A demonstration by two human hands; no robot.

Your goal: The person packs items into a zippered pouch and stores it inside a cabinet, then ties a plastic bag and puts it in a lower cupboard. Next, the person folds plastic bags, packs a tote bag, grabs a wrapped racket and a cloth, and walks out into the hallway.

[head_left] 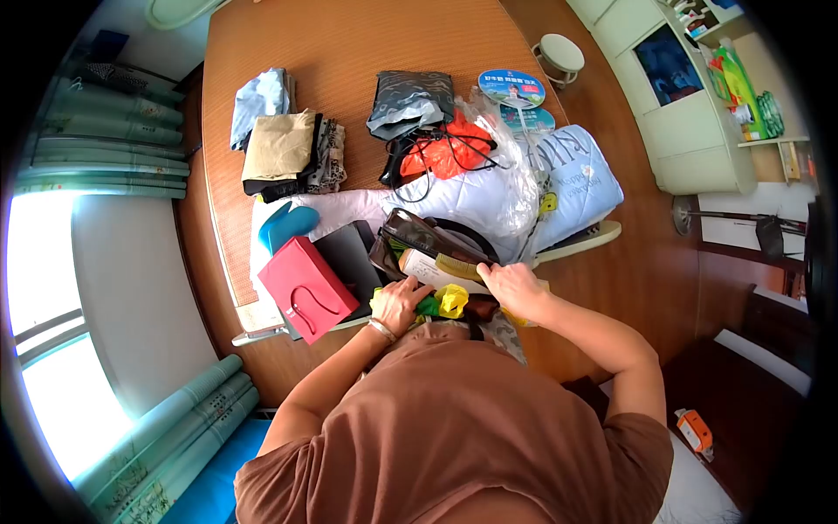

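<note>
Brown pouch [403, 229]: set at the near edge of the woven mat [349, 35], between the black box [349, 253] and the right hand; its mouth is seen slack, with a pale item [428, 267] and a comb-like strip [458, 266] beside it.
Pouch feel: judged light, soft and a little slippery from its glossy sides; sagging is likely if it is lifted from one corner.
Pouch hold: best taken by both ends of the rim, so that the contents are kept level.
Comb-like strip: probably stiff and light, best gripped by its solid back.
Right hand [517, 290]: fingers bent in at the strip's right end; whether strip or rim is pinched cannot be told.
Left hand [398, 302]: fingers bent and slightly spread beside the green plastic [428, 306]; any grip is hidden.
Yellow plastic [452, 300]: crumpled between the hands, judged thin and easily crushed.
</note>
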